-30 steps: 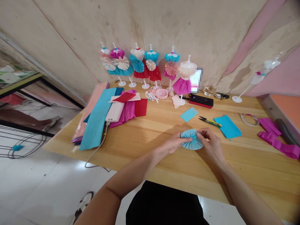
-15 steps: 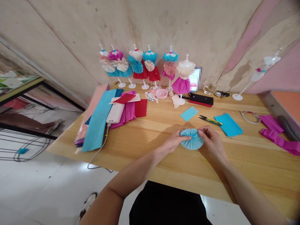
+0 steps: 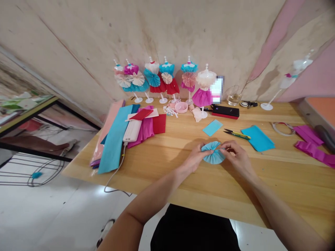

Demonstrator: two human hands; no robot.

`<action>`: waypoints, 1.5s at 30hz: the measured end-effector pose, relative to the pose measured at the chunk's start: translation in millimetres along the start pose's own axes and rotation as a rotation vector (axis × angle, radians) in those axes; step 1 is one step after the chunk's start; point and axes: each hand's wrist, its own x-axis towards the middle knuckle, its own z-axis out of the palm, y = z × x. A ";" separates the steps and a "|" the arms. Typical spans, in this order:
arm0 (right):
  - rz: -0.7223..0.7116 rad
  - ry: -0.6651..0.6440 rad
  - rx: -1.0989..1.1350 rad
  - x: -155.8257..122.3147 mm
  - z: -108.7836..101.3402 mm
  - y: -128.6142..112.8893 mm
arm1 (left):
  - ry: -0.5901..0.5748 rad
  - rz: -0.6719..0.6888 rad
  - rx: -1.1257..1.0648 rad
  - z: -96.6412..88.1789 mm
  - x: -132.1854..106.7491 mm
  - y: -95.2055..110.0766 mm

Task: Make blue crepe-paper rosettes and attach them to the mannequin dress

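Blue crepe-paper fan (image 3: 214, 155) sits over the middle of the wooden table (image 3: 285, 181), gripped by the left hand (image 3: 195, 158) at its left side and pinched by the right hand (image 3: 238, 158) near its centre, a steady two-handed pinch keeping the pleats evenly gathered.

Thread snips (image 3: 237, 134) lie on the wooden counter (image 3: 288, 174), with a blue crepe-paper sheet (image 3: 258, 138) just to their right and a small blue paper square (image 3: 212, 127) just to their left. Behind them sit a black-and-red power bank (image 3: 225, 111) and a glass tumbler (image 3: 234, 96); farther back and to their left, paper-dressed mannequins (image 3: 167, 68) stand in a row.
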 end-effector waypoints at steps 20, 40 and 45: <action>0.158 -0.006 0.139 0.2 -3.4 12.7 | -0.193 -0.126 0.014 4.8 -6.9 3.2; 0.219 0.059 0.155 2.7 -5.2 12.9 | 0.266 0.112 -0.363 -4.6 13.4 6.7; 0.246 0.008 0.147 2.5 3.0 17.4 | 0.313 0.182 -0.374 -15.7 20.7 7.4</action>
